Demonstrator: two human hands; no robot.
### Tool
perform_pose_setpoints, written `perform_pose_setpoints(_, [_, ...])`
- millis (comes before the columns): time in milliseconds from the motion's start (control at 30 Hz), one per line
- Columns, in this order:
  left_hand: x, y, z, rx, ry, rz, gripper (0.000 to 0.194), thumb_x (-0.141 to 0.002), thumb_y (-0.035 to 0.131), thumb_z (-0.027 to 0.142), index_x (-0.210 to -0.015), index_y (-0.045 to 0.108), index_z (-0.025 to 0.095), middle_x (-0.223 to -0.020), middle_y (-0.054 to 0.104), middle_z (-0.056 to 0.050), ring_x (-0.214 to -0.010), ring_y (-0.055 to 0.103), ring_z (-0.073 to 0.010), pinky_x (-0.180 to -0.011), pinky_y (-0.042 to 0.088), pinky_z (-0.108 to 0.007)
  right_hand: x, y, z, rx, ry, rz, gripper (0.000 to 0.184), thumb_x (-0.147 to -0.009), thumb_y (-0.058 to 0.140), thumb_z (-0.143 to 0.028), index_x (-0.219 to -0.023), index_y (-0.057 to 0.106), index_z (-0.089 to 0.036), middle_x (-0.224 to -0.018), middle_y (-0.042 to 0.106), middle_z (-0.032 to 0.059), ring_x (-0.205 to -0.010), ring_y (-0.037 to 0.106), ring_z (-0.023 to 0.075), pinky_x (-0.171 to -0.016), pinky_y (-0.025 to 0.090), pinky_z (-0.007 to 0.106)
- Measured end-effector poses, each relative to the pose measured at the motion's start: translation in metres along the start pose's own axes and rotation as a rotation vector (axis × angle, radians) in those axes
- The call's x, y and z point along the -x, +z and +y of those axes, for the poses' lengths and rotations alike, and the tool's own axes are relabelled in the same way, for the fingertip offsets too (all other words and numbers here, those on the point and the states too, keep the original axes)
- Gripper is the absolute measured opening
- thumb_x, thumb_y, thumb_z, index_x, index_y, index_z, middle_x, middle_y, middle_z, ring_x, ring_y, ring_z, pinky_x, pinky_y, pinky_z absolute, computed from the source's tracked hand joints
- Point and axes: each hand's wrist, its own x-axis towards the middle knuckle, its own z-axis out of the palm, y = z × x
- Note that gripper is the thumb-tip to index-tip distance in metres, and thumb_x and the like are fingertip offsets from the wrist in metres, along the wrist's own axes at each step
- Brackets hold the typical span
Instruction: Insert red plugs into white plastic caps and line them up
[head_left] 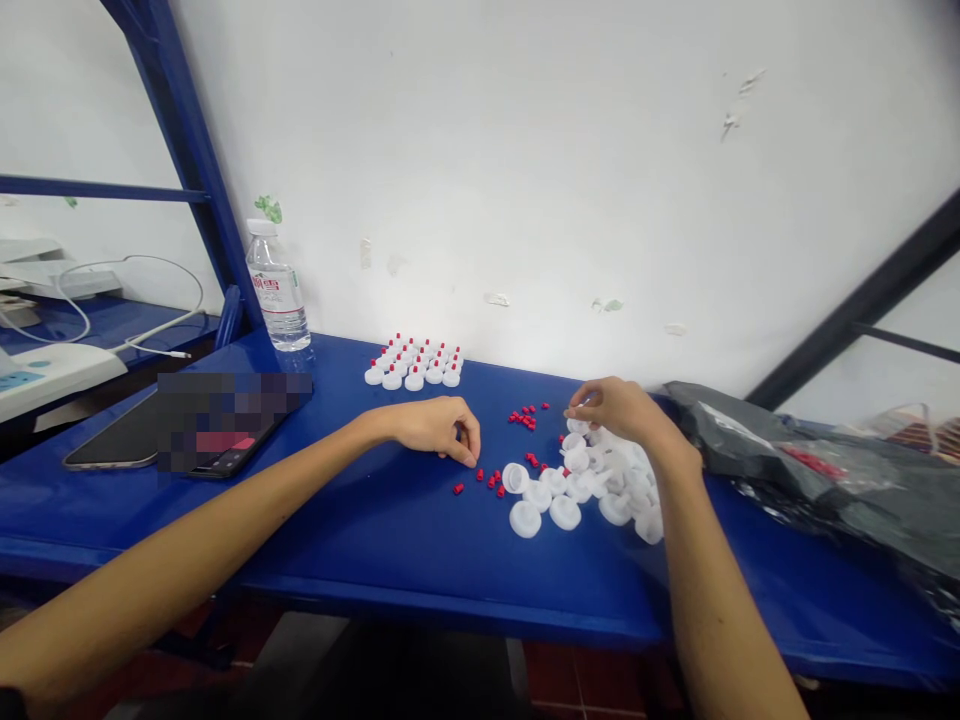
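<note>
Bottle label: red characters on white, too blurred to read; on clear bottle, 10 o'clock from left hand.
Left hand: fingertips nearly together by red pieces; cannot tell if gripping one.
Right hand: fingertips close together over white caps, 4 o'clock from left hand; hold unclear.
Red-topped caps: standing in rows, 11 o'clock from left hand.
Table: blue.
Wall: white, patchy.
</note>
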Motion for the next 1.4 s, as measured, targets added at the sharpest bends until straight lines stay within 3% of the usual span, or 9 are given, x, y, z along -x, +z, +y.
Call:
perform_pose_setpoints(167, [0.001, -0.004, -0.002, 0.007, -0.018, 0.044, 0.026, -0.081, 0.071, 0.043, -0.088, 0.077, 0.019, -0.075, 0.071, -0.003, -0.055, 0.055, -0.0106, -0.053, 0.041, -0.022, 0.001, 0.000, -0.007, -0.128, -0.065, 0.188, 0.018, -0.084, 0.068, -0.040, -0.089, 0.072, -0.024, -0.083, 0.077, 0.0022, -0.060, 0.072, 0.0175, -0.053, 0.046, 0.026])
perform_pose_setpoints(233, [0.002, -0.006, 0.000, 0.026, -0.042, -0.012, 0.034, -0.075, 0.076, 0.046, -0.093, 0.076, 0.017, -0.076, 0.070, -0.003, -0.058, 0.055, -0.0110, -0.052, 0.039, -0.021, 0.000, 0.002, -0.009, -0.218, -0.075, 0.212, 0.022, -0.088, 0.063, -0.041, -0.096, 0.072, -0.023, -0.092, 0.077, 0.0034, -0.060, 0.072, 0.0171, -0.051, 0.047, 0.025])
perform_pose_setpoints(400, [0.004, -0.007, 0.005, 0.014, -0.031, -0.209, 0.044, -0.064, 0.087, 0.042, -0.098, 0.076, 0.018, -0.078, 0.071, -0.002, -0.062, 0.056, -0.0105, -0.055, 0.039, -0.021, -0.002, 0.005, -0.016, -0.497, -0.121, 0.149, 0.029, -0.091, 0.059, -0.043, -0.099, 0.073, -0.019, -0.108, 0.073, 0.0087, -0.072, 0.075, 0.0201, -0.057, 0.057, 0.028])
perform_pose_setpoints(600, [0.003, -0.002, 0.004, 0.030, 0.063, -0.197, 0.023, -0.072, 0.081, 0.037, -0.085, 0.079, 0.018, -0.072, 0.072, -0.002, -0.059, 0.057, -0.0109, -0.053, 0.039, -0.021, 0.008, 0.001, -0.032, -0.694, -0.199, 0.068, 0.035, -0.082, 0.071, -0.052, -0.095, 0.069, -0.019, -0.109, 0.070, 0.0093, -0.086, 0.074, 0.0226, -0.074, 0.059, 0.032])
perform_pose_setpoints(767, [-0.001, -0.003, 0.000, 0.133, -0.003, -0.027, 0.022, -0.076, 0.078, 0.035, -0.088, 0.076, 0.017, -0.069, 0.071, -0.002, -0.056, 0.059, -0.0109, -0.046, 0.038, -0.019, 0.009, 0.006, -0.043, -0.748, -0.264, 0.055, 0.039, -0.073, 0.080, -0.049, -0.092, 0.063, -0.020, -0.106, 0.067, 0.0060, -0.085, 0.071, 0.0210, -0.078, 0.055, 0.035])
perform_pose_setpoints(933, [-0.011, -0.002, -0.011, 0.434, 0.026, 0.437, 0.031, -0.070, 0.083, 0.033, -0.093, 0.075, 0.014, -0.080, 0.074, -0.006, -0.071, 0.067, -0.0149, -0.059, 0.052, -0.023, 0.004, 0.021, -0.050, -0.741, -0.302, -0.022, 0.046, -0.068, 0.085, -0.041, -0.102, 0.060, -0.023, -0.109, 0.065, 0.0043, -0.085, 0.068, 0.0180, -0.078, 0.054, 0.034])
perform_pose_setpoints(1000, [-0.014, 0.001, -0.014, 0.549, 0.036, 0.556, 0.032, -0.068, 0.085, 0.033, -0.093, 0.076, 0.013, -0.082, 0.075, -0.007, -0.075, 0.069, -0.0156, -0.067, 0.055, -0.025, 0.005, 0.026, -0.054, -0.762, -0.322, -0.094, 0.046, -0.067, 0.085, -0.038, -0.102, 0.059, -0.023, -0.105, 0.066, 0.0038, -0.085, 0.068, 0.0180, -0.078, 0.054, 0.034])
perform_pose_setpoints(1167, [-0.016, 0.009, -0.011, 0.741, 0.034, 0.638, 0.037, -0.068, 0.086, 0.035, -0.096, 0.076, 0.012, -0.090, 0.078, -0.011, -0.089, 0.073, -0.0202, -0.077, 0.056, -0.027, 0.009, 0.035, -0.066, -0.803, -0.375, -0.188, 0.052, -0.065, 0.087, -0.035, -0.107, 0.058, -0.023, -0.100, 0.066, 0.0023, -0.086, 0.069, 0.0181, -0.077, 0.054, 0.032])
perform_pose_setpoints(1400, [-0.016, 0.015, -0.006, 0.714, 0.066, 0.673, 0.037, -0.069, 0.086, 0.036, -0.094, 0.075, 0.012, -0.088, 0.078, -0.011, -0.087, 0.074, -0.0211, -0.073, 0.056, -0.027, 0.011, 0.040, -0.071, -0.789, -0.394, -0.199, 0.054, -0.066, 0.087, -0.037, -0.110, 0.058, -0.023, -0.097, 0.066, 0.0016, -0.085, 0.069, 0.0185, -0.077, 0.054, 0.033])
